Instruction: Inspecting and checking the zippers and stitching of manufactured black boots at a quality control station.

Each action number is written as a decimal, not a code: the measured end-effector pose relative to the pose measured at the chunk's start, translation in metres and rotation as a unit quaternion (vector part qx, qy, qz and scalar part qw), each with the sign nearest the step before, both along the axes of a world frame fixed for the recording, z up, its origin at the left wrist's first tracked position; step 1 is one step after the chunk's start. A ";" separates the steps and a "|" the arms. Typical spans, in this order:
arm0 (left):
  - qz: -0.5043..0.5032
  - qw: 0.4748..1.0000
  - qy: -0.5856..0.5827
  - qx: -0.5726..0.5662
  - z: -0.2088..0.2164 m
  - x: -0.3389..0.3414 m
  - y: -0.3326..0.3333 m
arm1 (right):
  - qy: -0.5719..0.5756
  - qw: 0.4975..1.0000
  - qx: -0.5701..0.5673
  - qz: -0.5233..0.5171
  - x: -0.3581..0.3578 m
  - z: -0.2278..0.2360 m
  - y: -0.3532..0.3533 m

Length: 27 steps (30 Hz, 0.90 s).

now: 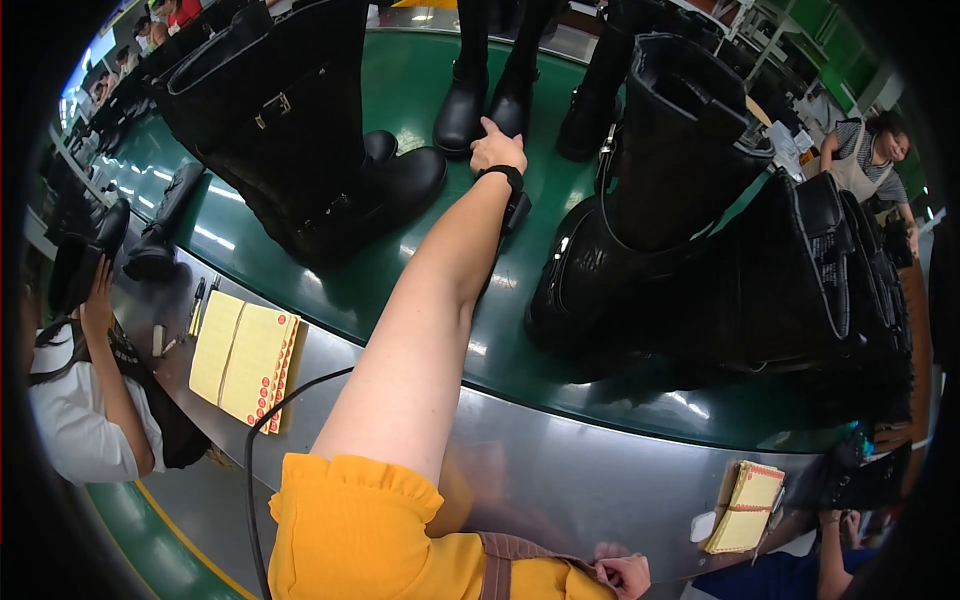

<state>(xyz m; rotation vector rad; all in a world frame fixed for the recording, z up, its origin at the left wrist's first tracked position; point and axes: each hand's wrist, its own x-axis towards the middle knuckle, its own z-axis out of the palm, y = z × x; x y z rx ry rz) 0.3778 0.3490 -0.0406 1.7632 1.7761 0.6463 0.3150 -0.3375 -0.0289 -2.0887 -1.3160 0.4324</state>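
My left hand (499, 152) reaches far out over the green surface, one finger stretched out. Its fingertips are at the toe of a black boot (512, 108) in an upright pair; whether they touch it I cannot tell. A black band circles that wrist. Behind my left forearm, a dark item (516, 213) is mostly hidden. Low in the view, my right hand (626, 574) is by my body with its fingers curled; anything inside them is hidden. Tall black buckled boots stand on both sides of my arm: a boot (300, 140) at left and a boot (670, 150) at right.
Another black boot (760, 270) leans at the right. A green conveyor belt (400, 262) runs across, with a metal ledge (570, 470) nearer me. Yellow paper stacks (235, 355) (746, 508) lie on the ledge. A black cable (252, 480) curves beside my sleeve. Other people work at both sides.
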 end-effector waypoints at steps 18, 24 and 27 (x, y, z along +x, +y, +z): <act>-0.091 0.995 -0.030 -0.005 -0.036 -0.013 0.045 | 0.024 0.998 -0.050 -0.007 0.001 0.002 0.005; -0.069 0.990 0.072 0.099 -0.052 -0.020 0.061 | 0.063 0.993 -0.099 0.001 0.003 0.012 0.013; -0.136 0.987 -0.041 -0.071 -0.008 -0.015 0.039 | 0.032 0.998 -0.051 -0.027 0.001 0.010 0.007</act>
